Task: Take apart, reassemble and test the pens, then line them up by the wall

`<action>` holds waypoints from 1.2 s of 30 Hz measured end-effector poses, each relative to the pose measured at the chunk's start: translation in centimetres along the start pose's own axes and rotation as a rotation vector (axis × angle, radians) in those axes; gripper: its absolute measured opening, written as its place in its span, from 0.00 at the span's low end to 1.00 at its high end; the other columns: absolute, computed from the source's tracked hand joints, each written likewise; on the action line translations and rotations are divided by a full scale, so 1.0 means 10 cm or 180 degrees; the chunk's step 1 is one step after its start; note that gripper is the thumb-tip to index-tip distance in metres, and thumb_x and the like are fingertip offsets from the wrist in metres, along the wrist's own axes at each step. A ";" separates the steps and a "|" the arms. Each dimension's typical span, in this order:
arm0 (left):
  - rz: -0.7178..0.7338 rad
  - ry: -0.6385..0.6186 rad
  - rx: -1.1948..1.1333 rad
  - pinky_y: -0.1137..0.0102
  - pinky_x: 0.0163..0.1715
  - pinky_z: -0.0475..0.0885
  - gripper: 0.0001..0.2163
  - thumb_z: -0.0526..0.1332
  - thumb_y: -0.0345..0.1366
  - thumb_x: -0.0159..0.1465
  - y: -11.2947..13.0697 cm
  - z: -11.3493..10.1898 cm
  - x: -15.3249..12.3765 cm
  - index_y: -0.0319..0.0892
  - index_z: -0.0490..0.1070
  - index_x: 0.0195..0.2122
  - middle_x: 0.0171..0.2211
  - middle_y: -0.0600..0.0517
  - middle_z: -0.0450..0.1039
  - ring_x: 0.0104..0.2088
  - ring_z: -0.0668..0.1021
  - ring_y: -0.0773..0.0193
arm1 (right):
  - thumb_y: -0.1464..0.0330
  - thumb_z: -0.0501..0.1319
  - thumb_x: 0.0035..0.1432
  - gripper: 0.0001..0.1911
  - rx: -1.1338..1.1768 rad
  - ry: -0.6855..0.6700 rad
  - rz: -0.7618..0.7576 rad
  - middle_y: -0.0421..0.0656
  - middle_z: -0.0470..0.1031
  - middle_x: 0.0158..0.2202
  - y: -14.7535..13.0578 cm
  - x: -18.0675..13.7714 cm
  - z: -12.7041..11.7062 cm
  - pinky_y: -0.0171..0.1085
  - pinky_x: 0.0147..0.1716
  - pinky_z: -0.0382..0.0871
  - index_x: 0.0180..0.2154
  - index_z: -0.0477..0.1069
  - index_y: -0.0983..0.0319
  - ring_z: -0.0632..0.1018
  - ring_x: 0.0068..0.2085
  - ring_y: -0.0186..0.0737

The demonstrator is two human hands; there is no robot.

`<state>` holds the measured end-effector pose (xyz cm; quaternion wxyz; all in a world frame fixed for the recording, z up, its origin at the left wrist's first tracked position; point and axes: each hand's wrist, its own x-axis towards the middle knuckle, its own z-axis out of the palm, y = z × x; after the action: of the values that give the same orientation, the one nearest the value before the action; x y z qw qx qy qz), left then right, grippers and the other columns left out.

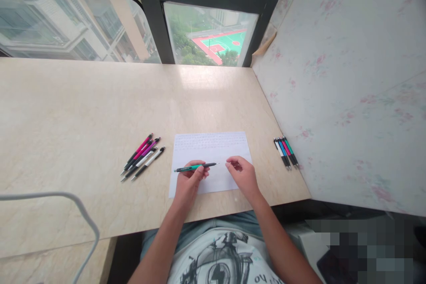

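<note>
My left hand [188, 180] grips a green and black pen [195, 167], held level above a white sheet of paper [213, 148] with faint handwriting along its top. The pen's tip points right. My right hand [242, 174] hovers just right of the tip with its fingertips pinched together; what they hold, if anything, is too small to make out. Both hands rest over the lower half of the sheet.
Several pens with pink, purple and white barrels [143, 156] lie left of the paper. Another bunch of pens [285, 152] lies at the right by the floral wall [349, 97]. The beige marble tabletop [83, 111] runs to a window. A white wire loop [84, 217] sits at lower left.
</note>
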<state>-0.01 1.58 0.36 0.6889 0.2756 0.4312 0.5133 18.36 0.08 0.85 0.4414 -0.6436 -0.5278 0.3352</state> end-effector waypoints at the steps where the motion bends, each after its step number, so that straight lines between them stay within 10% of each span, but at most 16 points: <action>1: -0.0013 -0.0001 -0.0036 0.75 0.29 0.69 0.10 0.69 0.36 0.56 0.00 0.00 0.00 0.39 0.75 0.37 0.28 0.49 0.78 0.27 0.75 0.68 | 0.67 0.59 0.57 0.05 -0.0156 -0.0006 -0.0084 0.44 0.77 0.32 0.01 0.01 -0.01 0.37 0.33 0.72 0.33 0.73 0.61 0.76 0.33 0.40; 12: -0.0062 0.0064 -0.0605 0.77 0.27 0.68 0.09 0.69 0.35 0.56 0.04 -0.06 0.01 0.39 0.74 0.36 0.28 0.50 0.75 0.26 0.74 0.70 | 0.74 0.55 0.56 0.07 -0.1117 -0.0290 -0.0834 0.44 0.74 0.32 0.03 0.19 0.16 0.37 0.34 0.69 0.34 0.71 0.61 0.74 0.31 0.38; 36: -0.0189 0.0001 -0.0919 0.77 0.29 0.68 0.09 0.69 0.35 0.57 0.04 -0.09 -0.01 0.39 0.73 0.36 0.29 0.51 0.75 0.27 0.75 0.71 | 0.74 0.57 0.56 0.06 -0.1908 -0.0489 -0.0763 0.43 0.73 0.32 -0.14 0.54 0.60 0.36 0.35 0.63 0.33 0.71 0.60 0.72 0.36 0.40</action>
<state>-1.00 1.52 0.33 0.7362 0.1607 0.3609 0.5494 13.65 6.67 0.00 0.2276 -0.6510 -0.7067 0.1582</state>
